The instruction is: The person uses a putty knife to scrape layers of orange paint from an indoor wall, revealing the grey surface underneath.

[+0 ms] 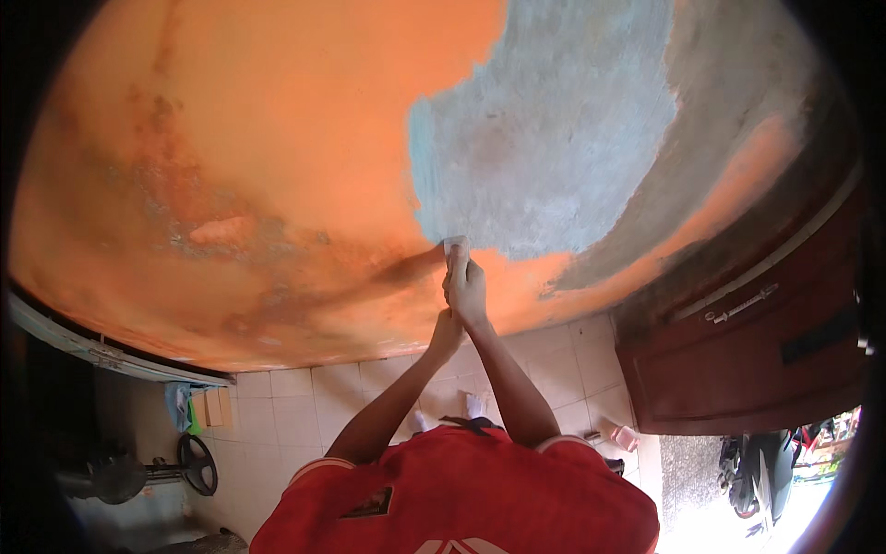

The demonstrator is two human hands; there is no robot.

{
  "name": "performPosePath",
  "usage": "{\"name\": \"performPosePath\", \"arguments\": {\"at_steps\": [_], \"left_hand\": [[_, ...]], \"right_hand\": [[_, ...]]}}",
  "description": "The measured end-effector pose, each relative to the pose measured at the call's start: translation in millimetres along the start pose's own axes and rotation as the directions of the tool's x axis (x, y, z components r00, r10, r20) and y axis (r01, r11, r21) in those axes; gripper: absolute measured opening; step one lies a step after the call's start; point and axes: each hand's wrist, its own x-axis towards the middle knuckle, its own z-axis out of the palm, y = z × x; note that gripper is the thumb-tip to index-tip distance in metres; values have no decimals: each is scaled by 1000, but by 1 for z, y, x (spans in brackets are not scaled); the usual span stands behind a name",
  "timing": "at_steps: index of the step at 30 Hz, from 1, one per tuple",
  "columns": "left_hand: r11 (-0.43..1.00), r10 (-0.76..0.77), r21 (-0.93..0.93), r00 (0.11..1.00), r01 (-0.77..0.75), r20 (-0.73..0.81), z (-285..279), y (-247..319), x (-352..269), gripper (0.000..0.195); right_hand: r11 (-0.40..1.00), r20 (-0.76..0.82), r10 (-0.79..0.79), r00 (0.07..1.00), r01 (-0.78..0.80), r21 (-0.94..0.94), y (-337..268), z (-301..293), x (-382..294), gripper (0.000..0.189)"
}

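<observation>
Before me stands a plastered wall painted orange [332,124], with a large bare grey-blue patch [547,159]. A flat-bladed scraper [455,242] rests against the wall at the patch's lower left edge. My right hand [468,289] grips the scraper, one finger laid along it towards the blade. Just below, my left hand [448,334] is closed around the lower end of the grip; the handle itself is mostly hidden by my fingers. Light blue paint [423,166] shows along the patch's left border.
A dark red wooden door [734,367] with a metal bolt [744,305] is at the right. Beyond it a motorcycle [758,478] stands outside. Pale floor tiles [277,415] lie below. At the left are a black wheel [197,465] and cardboard boxes [213,407].
</observation>
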Motion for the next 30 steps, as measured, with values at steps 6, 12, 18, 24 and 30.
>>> {"name": "performPosePath", "arguments": {"at_steps": [6, 12, 18, 24, 30], "left_hand": [[989, -2, 147, 996, 15, -88, 9, -34, -45, 52], [992, -93, -84, 995, 90, -38, 3, -10, -20, 47], [994, -85, 63, 991, 92, -108, 1, -38, -47, 45], [999, 21, -41, 996, -25, -89, -3, -20, -15, 42], [974, 92, 218, 989, -65, -118, 0, -39, -45, 38]], "right_hand": [[996, 21, 49, 999, -47, -71, 17, -2, -23, 62], [991, -56, -6, 998, -1, -131, 24, 7, -4, 63], [990, 27, 114, 993, -111, -89, 31, 6, -29, 61], [995, -63, -71, 995, 66, -77, 25, 14, -2, 56], [991, 39, 101, 994, -97, -89, 23, 4, -31, 59]]}}
